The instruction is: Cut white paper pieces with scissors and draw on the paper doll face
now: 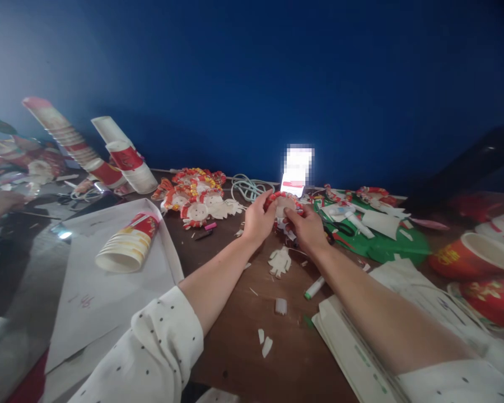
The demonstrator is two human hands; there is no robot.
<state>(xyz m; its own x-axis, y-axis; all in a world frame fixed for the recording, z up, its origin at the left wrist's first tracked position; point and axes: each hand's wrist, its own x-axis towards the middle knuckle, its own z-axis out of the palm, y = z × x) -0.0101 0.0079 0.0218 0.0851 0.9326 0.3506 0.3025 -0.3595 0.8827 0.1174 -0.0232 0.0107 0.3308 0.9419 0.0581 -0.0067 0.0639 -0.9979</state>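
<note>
In front of me, my left hand (258, 219) and my right hand (308, 226) both grip a round paper craft (283, 207) with a pale middle and a red-and-white rim. The fingers of each hand close on its edges and hide part of it. Just below lies a pale paper cut-out (279, 262) shaped like a small figure. To the left is a pile of similar red, white and yellow paper crafts (199, 193). Black-handled scissors (340, 229) rest beyond my right hand.
A lit phone (293, 178) leans by the blue wall. Paper cups (128, 246) lie on a white box lid (79, 296); stacked cups (73, 143) lean behind. Green sheet (397, 246) with scraps, marker (315, 287), red cups (453, 260) and a white box (348, 341) are rightward. A person's arm (0, 212) shows leftward.
</note>
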